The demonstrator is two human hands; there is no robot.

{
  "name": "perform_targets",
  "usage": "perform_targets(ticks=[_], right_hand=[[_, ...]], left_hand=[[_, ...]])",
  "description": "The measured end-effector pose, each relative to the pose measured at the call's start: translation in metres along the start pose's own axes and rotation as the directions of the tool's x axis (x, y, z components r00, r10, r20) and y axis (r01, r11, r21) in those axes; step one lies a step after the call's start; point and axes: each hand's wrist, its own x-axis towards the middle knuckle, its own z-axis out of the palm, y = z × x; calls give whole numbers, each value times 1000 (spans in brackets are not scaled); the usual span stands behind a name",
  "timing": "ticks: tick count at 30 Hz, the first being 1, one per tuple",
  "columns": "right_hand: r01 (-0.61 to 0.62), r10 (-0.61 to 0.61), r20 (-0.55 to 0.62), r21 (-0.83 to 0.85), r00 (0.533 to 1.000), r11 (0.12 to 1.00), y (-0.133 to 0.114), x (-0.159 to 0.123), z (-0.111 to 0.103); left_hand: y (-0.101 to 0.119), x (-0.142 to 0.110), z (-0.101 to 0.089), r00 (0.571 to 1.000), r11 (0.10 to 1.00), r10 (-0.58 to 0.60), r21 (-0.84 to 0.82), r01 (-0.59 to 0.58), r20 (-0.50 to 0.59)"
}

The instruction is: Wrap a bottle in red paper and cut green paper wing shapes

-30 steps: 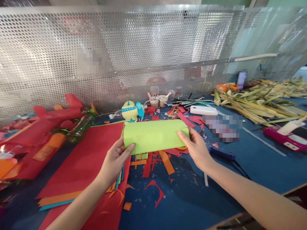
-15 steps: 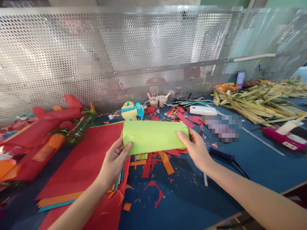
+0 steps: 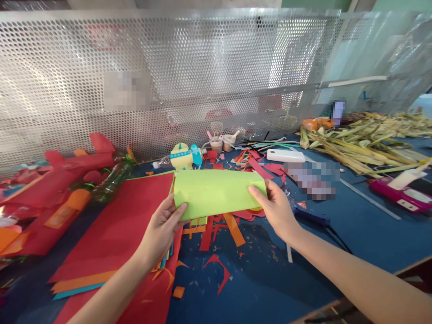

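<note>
A lime green sheet of paper, folded or curved over along its length, is held up above the table between both hands. My left hand pinches its left end, thumb on the front face. At the right end my right hand grips it the same way, thumb in front and fingers behind. Beneath the left forearm lies a stack of red paper with orange and blue sheets under it. Orange and red paper scraps are scattered under and in front of the green sheet.
Red paper-covered bottles and a green plastic bottle lie at left. A decorated bottle and two small cups stand before the perforated metal screen. At right are a dark blue corded tool and dried husks.
The green paper's left end has dipped and tilted very slightly in my left hand. Both hands keep their hold, and the table looks the same.
</note>
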Motion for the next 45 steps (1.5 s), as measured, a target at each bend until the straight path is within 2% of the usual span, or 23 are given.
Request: perform_targets(ticks=[6, 12, 17, 21, 25, 27, 29, 31, 33, 35, 39, 45], right_hand=[[26, -26, 17, 28, 1000, 999, 1, 0, 0], [27, -27, 14, 34, 1000, 999, 1, 0, 0], [28, -29, 30, 48, 999, 998, 2, 0, 0], [41, -41, 23, -2, 999, 999, 3, -1, 0], [33, -33, 7, 21, 999, 999, 0, 0, 0], [28, -28, -11, 53, 1000, 998, -2, 0, 1], [32, -31, -24, 64, 999, 997, -4, 0, 2], [49, -47, -26, 52, 999, 997, -5, -2, 2], [81, -81, -25, 17, 996, 997, -5, -5, 2], [109, -109, -12, -16, 994, 994, -4, -8, 3], [140, -139, 10, -64, 990, 988, -4, -14, 4], [129, -128, 35, -12, 991, 992, -5, -18, 7]], left_hand=[[2, -3, 2, 999, 1000, -12, -19, 11, -50], [2, -4, 3, 998, 999, -18, -45, 16, -56], [2, -4, 4, 998, 1000, -15, 8, 16, -64], [3, -3, 4, 996, 999, -1, 46, 4, -84], [1, -3, 3, 992, 996, -61, -69, 53, -113], [-1, -5, 2, 991, 977, -122, -184, 110, -51], [-4, -9, 3, 987, 953, -141, -260, 157, 82], [-8, -15, 7, 968, 946, -127, -268, 184, 217], [-10, -21, 13, 948, 947, -145, -237, 216, 284], [-13, -27, 19, 947, 943, -188, -221, 248, 261], [-17, -33, 28, 953, 911, -271, -284, 300, 137], [-19, -30, 30, 954, 899, -299, -326, 293, 35]])
